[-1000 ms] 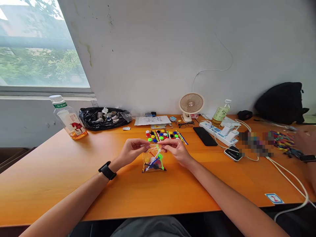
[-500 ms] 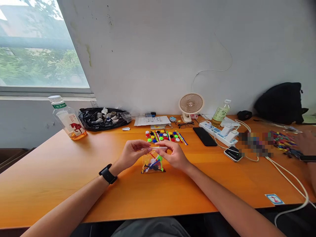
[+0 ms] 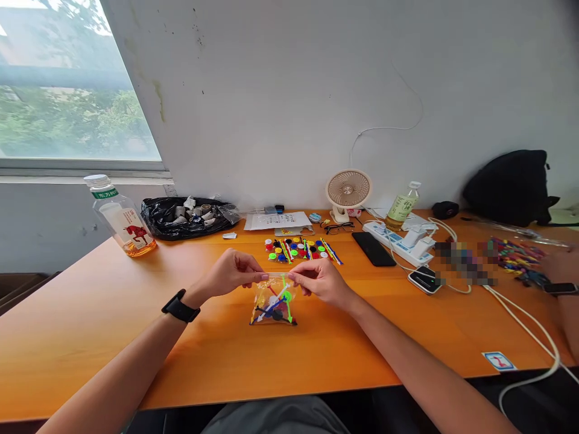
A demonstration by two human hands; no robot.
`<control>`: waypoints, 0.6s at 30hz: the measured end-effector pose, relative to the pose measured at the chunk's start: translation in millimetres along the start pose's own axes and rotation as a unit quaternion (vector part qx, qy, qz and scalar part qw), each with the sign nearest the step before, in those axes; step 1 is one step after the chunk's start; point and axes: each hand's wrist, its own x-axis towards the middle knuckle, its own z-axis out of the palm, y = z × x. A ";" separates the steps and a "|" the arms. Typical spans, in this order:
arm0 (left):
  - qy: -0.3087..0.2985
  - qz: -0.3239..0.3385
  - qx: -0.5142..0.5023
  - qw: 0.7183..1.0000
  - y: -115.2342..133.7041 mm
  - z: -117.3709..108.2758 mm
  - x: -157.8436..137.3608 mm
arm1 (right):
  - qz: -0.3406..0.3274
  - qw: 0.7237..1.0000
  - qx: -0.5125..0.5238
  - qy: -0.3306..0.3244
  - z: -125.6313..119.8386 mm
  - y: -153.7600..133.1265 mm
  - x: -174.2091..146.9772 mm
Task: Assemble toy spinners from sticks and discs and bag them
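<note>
A clear plastic bag (image 3: 274,304) hangs upright between my hands, its lower edge at or just over the table. Inside show coloured plastic arrow-shaped sticks and round discs in green, white, blue, black, red and yellow. My left hand (image 3: 235,272) pinches the bag's top left corner between thumb and fingers. At the top right corner, my right hand (image 3: 323,282) has the same kind of pinch. Just beyond the bag, several coloured discs and sticks (image 3: 301,249) lie in rows on the table.
Behind the rows are papers (image 3: 278,221), glasses (image 3: 339,228) and a small fan (image 3: 348,190). A phone (image 3: 373,249) and power strip (image 3: 398,243) lie right. On the left stand a large bottle (image 3: 131,229) and black bag (image 3: 172,232). Another person's hand (image 3: 563,265) is far right.
My hands have spread apart along the bag's top edge, the left moving left. The bag now hangs flatter and slightly nearer to me, with its top stretched between my fingers.
</note>
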 end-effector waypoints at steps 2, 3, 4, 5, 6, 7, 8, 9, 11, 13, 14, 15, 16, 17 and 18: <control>-0.012 0.001 0.004 1.000 1.1 -5.9 -1.8 | 0.004 1.000 0.020 0.000 2.4 -1.0 -2.5; -0.022 0.002 0.004 1.000 0.8 -8.5 -2.5 | 0.002 1.000 0.025 0.002 4.2 -0.5 -3.5; -0.034 0.001 0.003 0.999 -0.1 -10.8 -3.1 | 0.001 1.000 0.028 0.002 6.5 0.6 -4.3; -0.050 -0.003 0.004 0.999 -1.3 -12.4 -3.5 | 0.001 1.000 0.030 -0.001 9.1 2.2 -5.0; -0.067 -0.006 0.008 0.998 -2.6 -13.3 -3.7 | 0.003 0.999 0.032 -0.007 11.8 4.2 -5.5; -0.082 -0.006 0.010 0.997 -4.0 -13.4 -3.7 | 0.003 0.999 0.031 -0.014 14.4 6.2 -5.8; -0.095 0.000 0.007 0.995 -5.0 -12.7 -3.6 | 0.003 0.999 0.028 -0.021 16.6 8.2 -5.9; -0.105 0.008 -0.005 0.994 -5.7 -11.3 -3.4 | 0.002 0.999 0.024 -0.023 18.3 9.9 -5.8; -0.121 0.020 -0.047 0.991 -5.9 -7.7 -3.1 | 0.001 1.000 0.017 -0.020 20.0 12.6 -5.6; -0.132 0.011 -0.078 0.988 -4.6 -6.3 -3.7 | 0.002 1.000 0.015 -0.013 20.2 15.3 -5.8; -0.133 0.001 -0.076 0.988 -3.9 -7.8 -4.6 | 0.003 1.000 0.014 -0.010 20.2 16.8 -6.3; -0.131 -0.009 -0.064 0.989 -3.2 -11.7 -6.3 | 0.006 1.000 0.012 -0.011 20.4 18.4 -7.0; -0.123 -0.017 -0.046 0.991 -3.0 -18.2 -8.8 | 0.009 1.000 0.009 -0.016 21.0 20.0 -8.1; -0.107 -0.021 -0.029 0.994 -3.1 -27.8 -12.2 | 0.013 1.000 0.002 -0.024 22.0 21.3 -9.4; -0.090 -0.028 -0.016 0.995 -3.8 -40.4 -16.5 | 0.014 0.999 -0.010 -0.035 23.4 22.0 -11.0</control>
